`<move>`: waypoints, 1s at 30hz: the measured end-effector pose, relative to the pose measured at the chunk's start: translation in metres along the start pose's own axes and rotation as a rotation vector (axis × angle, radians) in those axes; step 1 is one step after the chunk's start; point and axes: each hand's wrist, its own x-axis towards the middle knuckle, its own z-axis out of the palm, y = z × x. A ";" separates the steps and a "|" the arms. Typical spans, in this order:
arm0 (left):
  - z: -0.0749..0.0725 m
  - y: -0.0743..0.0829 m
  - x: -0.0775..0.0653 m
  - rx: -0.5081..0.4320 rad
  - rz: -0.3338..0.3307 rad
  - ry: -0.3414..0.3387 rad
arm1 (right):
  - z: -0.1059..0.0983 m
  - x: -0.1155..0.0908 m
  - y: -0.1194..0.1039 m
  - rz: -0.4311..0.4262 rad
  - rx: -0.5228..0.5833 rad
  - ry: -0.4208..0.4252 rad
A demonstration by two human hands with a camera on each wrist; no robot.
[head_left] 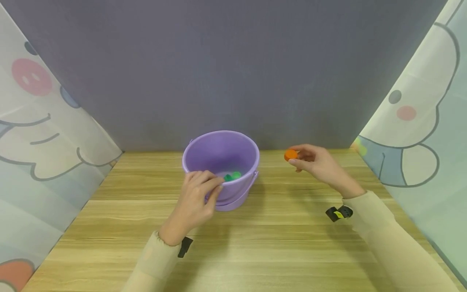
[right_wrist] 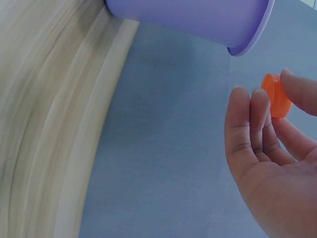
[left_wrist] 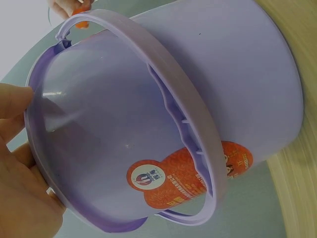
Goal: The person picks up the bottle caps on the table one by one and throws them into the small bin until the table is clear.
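A purple bucket (head_left: pixel 219 148) stands upright near the back of the table. My left hand (head_left: pixel 195 198) holds its near rim, with the fingers over the edge and the thumb outside. Inside the bucket lie a few small green pieces (head_left: pixel 236 175), partly hidden by the rim. To the right of the bucket, above the table, my right hand (head_left: pixel 317 164) pinches an orange bottle cap (head_left: pixel 290 155) between thumb and fingers. In the right wrist view the ribbed side of the cap (right_wrist: pixel 278 99) shows, apart from the bucket.
The bucket's handle (left_wrist: pixel 198 114) hangs down its outer side, near a red label (left_wrist: pixel 171 183). Under it is a wood-grain table (head_left: pixel 262 243). A dark grey panel (head_left: pixel 233 73) rises behind, and printed cartoon sheets (head_left: pixel 419 134) flank both sides.
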 end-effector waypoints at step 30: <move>-0.001 0.001 0.000 -0.003 -0.004 0.001 | 0.017 0.019 -0.037 -0.099 0.040 -0.044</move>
